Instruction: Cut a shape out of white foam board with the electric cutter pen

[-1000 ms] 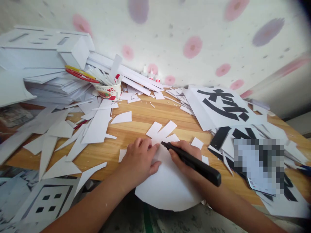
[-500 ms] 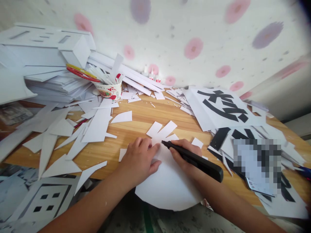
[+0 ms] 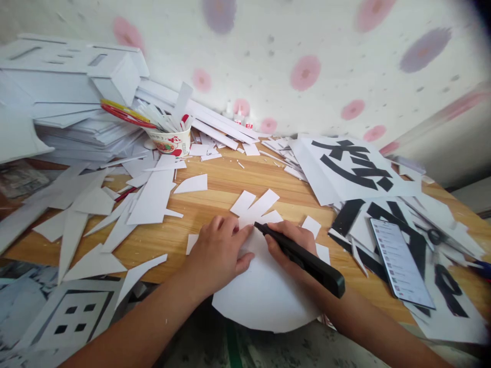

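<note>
A rounded white paper sheet (image 3: 264, 294) lies on the wooden table (image 3: 226, 186) and hangs over its near edge. My left hand (image 3: 218, 253) lies flat on the sheet's far left part, fingers spread, pressing it down. My right hand (image 3: 293, 245) grips a black utility knife (image 3: 303, 255), its tip on the sheet's far edge just right of my left fingertips. Small white offcuts (image 3: 255, 204) lie just beyond the tip.
White paper scraps (image 3: 115, 214) cover the table's left side. A paper cup (image 3: 171, 143) with strips and red-yellow scissors stands before stacked white boards (image 3: 72, 102). Sheets with black characters (image 3: 353, 163) and a phone (image 3: 401, 263) lie at right. Small glue bottles (image 3: 238, 115) stand by the wall.
Both hands have stayed on the sheet. The knife's rear end has dropped slightly toward my right forearm; the tip stays at the same spot.
</note>
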`<state>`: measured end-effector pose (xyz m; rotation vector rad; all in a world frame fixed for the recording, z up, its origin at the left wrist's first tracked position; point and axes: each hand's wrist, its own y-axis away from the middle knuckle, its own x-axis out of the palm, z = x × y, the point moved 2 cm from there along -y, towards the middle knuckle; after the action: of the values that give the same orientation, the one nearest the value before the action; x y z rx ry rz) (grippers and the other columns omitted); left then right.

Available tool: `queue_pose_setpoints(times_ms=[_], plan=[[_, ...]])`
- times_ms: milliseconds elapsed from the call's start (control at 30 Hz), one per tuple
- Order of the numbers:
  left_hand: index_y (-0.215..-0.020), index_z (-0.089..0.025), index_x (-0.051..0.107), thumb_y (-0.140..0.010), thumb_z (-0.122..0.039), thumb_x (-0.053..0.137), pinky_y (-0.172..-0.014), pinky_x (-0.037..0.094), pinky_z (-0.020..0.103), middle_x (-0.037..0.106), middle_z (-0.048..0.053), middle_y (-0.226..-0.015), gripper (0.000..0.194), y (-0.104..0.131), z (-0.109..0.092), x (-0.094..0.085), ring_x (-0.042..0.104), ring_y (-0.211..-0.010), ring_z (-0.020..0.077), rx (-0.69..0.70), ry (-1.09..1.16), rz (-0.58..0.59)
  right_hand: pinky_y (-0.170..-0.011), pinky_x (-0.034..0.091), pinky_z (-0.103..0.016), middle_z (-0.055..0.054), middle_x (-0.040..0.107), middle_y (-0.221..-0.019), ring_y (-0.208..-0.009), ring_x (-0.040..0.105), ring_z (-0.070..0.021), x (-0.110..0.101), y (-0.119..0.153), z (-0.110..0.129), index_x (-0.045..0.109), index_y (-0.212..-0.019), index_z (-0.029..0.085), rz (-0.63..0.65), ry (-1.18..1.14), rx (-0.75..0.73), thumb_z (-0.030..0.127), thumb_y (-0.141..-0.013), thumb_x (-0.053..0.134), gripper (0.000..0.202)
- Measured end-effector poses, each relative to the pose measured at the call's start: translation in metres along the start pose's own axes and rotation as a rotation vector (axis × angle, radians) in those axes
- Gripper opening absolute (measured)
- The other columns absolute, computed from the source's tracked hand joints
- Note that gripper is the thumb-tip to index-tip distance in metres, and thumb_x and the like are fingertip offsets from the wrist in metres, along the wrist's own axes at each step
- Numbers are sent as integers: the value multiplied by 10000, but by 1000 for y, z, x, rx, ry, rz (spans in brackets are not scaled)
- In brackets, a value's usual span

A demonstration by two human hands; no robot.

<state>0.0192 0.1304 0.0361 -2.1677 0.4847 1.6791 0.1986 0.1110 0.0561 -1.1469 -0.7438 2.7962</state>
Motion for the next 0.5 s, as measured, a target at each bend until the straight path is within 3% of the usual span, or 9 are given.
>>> queue_pose_setpoints(times_ms=[133,500], plan=[[-1317,-254,558,-829,-397,616,-854,438,474,543,95,-1098,512,-1,0,0,454,-1004,301,1,7,-4,-609,534,-280,3,669,-746,-659,652,-176,0,3,0,613,-944,288,-46,25,-58,246,-883,560,91],[-1295,-256,572,-827,-407,615,-847,432,470,547,97,-1098,494,-1,-1,0,455,-1004,301,-16,7,-3,-600,525,-292,-1,670,-739,-663,649,-190,4,5,-7,605,-932,290,-29,33,-44,227,-857,579,102]])
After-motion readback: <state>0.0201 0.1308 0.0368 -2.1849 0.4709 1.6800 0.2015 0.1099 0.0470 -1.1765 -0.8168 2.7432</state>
